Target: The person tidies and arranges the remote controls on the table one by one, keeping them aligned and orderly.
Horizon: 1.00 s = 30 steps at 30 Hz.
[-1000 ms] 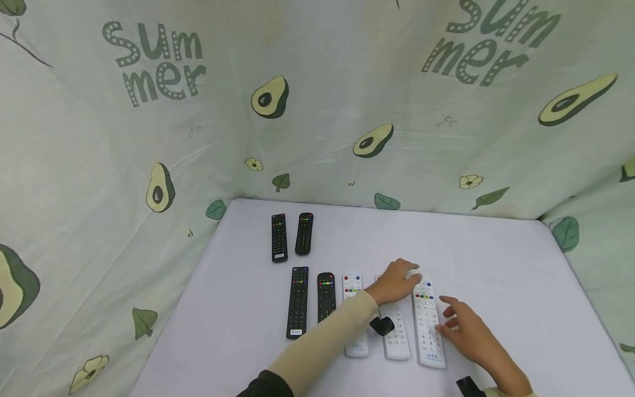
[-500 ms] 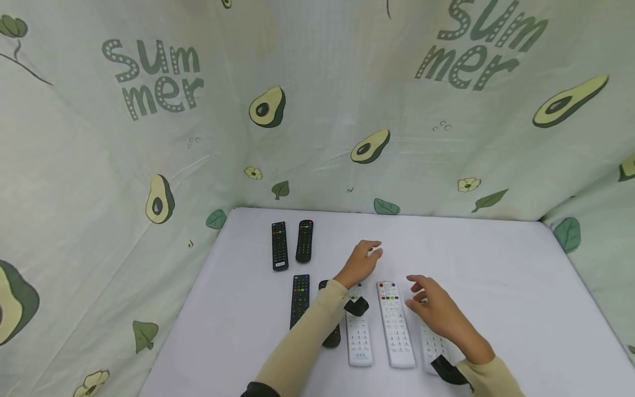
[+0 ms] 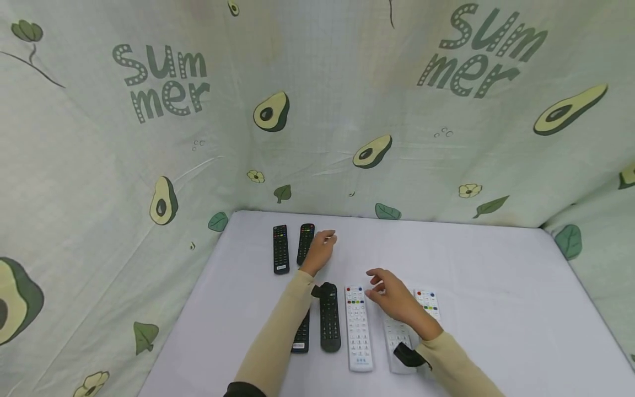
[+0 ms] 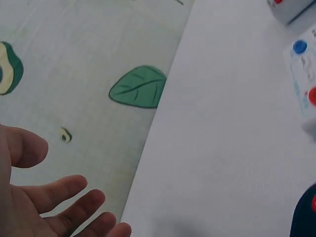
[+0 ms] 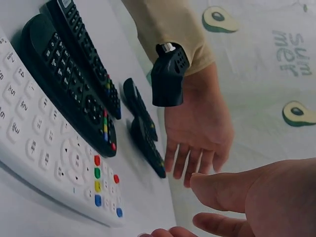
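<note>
The backdrop cloth (image 3: 322, 66) reads "summer" twice in the head view.

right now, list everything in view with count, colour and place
table: 1, white, lower centre
rear black remotes: 2, black, table's far left
front black remotes: 2, black, front row's left end
white remotes: 3, white, same row, right end
patterned fabric: count unclear, pale green, behind and beside table
fabric prints: many, mostly green, throughout
sleeves: 2, beige, both arms
arm band: 1, black, left sleeve
wrist devices: 2, black, one per wrist
left hand: 1, bare, near rear black remotes
right hand: 1, bare, near white remotes
</note>
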Each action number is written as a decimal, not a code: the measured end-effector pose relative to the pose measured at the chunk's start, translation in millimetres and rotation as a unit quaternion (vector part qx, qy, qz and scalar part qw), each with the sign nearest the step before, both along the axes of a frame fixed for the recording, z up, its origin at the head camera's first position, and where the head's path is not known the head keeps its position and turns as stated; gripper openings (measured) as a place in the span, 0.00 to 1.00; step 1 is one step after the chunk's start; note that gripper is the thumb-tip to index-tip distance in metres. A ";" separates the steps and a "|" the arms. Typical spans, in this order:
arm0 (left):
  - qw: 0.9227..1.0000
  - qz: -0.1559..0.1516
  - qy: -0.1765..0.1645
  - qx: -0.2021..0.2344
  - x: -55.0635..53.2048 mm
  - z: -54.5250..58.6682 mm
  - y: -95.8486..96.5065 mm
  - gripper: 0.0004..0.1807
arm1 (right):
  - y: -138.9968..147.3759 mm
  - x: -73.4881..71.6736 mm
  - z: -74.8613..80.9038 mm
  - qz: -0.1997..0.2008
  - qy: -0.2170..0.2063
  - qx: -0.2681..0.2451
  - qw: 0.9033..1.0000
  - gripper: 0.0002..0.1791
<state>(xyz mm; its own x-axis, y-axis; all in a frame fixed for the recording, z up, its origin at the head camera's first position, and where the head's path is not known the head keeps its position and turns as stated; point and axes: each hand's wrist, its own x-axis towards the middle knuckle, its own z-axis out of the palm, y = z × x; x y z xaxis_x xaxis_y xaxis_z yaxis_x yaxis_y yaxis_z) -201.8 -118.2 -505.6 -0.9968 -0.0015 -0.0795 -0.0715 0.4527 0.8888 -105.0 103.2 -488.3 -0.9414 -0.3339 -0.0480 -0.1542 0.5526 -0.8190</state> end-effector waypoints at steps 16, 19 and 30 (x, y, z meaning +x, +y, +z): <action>0.996 0.079 0.028 -0.027 -24.2 -6.0 -54.4 0.24 | -66.1 -43.6 -16.9 0.006 -0.006 -0.024 1.000 0.24; 0.996 0.086 0.020 -0.021 -26.9 -7.5 -60.4 0.25 | -76.9 -50.7 -22.7 0.002 -0.014 -0.022 1.000 0.24; 0.995 0.084 -0.020 -0.050 -38.9 -17.5 -72.7 0.28 | -114.2 -71.9 -44.1 0.007 -0.036 -0.022 0.999 0.27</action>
